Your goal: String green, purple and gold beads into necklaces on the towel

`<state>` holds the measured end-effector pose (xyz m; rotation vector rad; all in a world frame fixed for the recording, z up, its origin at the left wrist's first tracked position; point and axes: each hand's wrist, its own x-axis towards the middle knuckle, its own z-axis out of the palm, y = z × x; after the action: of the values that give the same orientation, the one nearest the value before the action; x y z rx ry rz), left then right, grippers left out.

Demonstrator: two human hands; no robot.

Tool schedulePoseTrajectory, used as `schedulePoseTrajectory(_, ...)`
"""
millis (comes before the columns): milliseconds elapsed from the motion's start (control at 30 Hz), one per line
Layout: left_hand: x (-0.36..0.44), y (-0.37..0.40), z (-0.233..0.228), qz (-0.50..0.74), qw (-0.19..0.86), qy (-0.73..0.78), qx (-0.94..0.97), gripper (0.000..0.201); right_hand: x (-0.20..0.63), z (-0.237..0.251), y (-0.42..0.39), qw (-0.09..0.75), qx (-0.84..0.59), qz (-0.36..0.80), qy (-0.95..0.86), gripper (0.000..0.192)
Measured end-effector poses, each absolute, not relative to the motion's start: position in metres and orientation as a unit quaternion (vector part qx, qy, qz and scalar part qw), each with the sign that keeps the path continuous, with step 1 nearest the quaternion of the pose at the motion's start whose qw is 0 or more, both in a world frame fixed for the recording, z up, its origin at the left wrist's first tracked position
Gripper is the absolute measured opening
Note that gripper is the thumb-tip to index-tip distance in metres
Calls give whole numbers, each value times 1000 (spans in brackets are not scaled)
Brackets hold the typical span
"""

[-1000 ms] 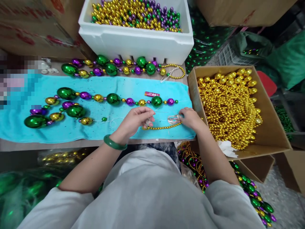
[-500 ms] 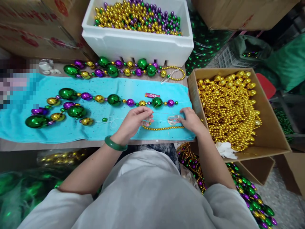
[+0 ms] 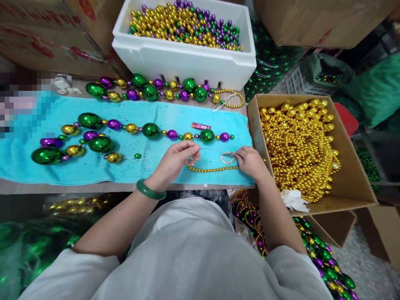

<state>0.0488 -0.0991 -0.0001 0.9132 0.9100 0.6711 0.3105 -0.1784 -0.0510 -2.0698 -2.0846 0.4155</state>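
Note:
My left hand (image 3: 184, 155) is pinched on a thin clear thread (image 3: 210, 148), with the end of a gold bead strand (image 3: 212, 169) by its fingers. My right hand (image 3: 249, 160) is closed on what look like small metal scissors (image 3: 229, 154), pointing left. A white cord loop (image 3: 225, 161) lies just under them. On the blue towel (image 3: 175, 114) behind my hands curves a string of large green, purple and gold beads (image 3: 151, 130). A loose-looking green bead (image 3: 138, 156) sits on the thread left of my left hand.
A white foam box (image 3: 184, 58) of small beads stands at the back. A finished-looking bead necklace (image 3: 150, 93) lies before it. At right is a cardboard box (image 3: 353, 183) of gold bead strands. A small pink packet (image 3: 201, 126) rests on the towel.
My right hand has closed on the scissors and lifted them slightly from the towel. My left hand keeps its pinch in nearly the same place. The view has shifted slightly.

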Motion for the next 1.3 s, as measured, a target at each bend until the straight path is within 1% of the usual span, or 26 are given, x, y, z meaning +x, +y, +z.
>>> schedulePoseTrajectory(133, 48, -99, -2, 319, 749, 418, 404, 32, 309, -41, -183, 313, -678, 249, -617, 24)
schedulePoseTrajectory(200, 49, -99, -3, 324, 752, 413, 398, 32, 299, -35, -186, 400, -662, 327, -543, 27)
schedulePoseTrajectory(300, 51, -101, -4, 326, 758, 404, 396, 32, 275, -28, -188, 483, -605, 463, -431, 33)
schedulePoseTrajectory(367, 51, -101, -4, 322, 760, 401, 397, 32, 259, -26, -188, 513, -549, 547, -368, 36)
schedulePoseTrajectory(400, 51, -101, -4, 321, 760, 400, 398, 32, 252, -26, -189, 519, -528, 575, -348, 38)
schedulePoseTrajectory(467, 49, -102, -4, 321, 758, 402, 400, 31, 240, -24, -190, 514, -522, 592, -336, 39)
schedulePoseTrajectory(533, 47, -102, -3, 322, 755, 405, 404, 30, 231, -22, -192, 499, -548, 573, -349, 36)
schedulePoseTrajectory(633, 45, -104, -1, 314, 744, 403, 430, 29, 223, -19, -195, 473, -574, 551, -378, 45)
schedulePoseTrajectory(733, 46, -108, 1, 283, 727, 386, 492, 28, 221, -18, -197, 453, -570, 560, -395, 44)
schedulePoseTrajectory(867, 49, -112, 1, 250, 704, 357, 561, 29, 219, -23, -198, 468, -546, 595, -360, 53)
schedulePoseTrajectory(1000, 51, -114, 0, 246, 681, 346, 597, 28, 215, -25, -198, 489, -547, 596, -325, 47)
schedulePoseTrajectory(1100, 51, -114, -2, 241, 668, 351, 611, 25, 214, -24, -199, 499, -556, 576, -333, 42)
schedulePoseTrajectory(1200, 50, -113, -3, 229, 658, 362, 620, 24, 222, -24, -200, 476, -581, 542, -377, 42)
schedulePoseTrajectory(1233, 48, -113, -3, 227, 654, 367, 622, 23, 228, -24, -200, 466, -603, 513, -395, 42)
schedulePoseTrajectory(1300, 46, -111, -3, 229, 647, 377, 622, 23, 244, -25, -198, 427, -676, 414, -435, 42)
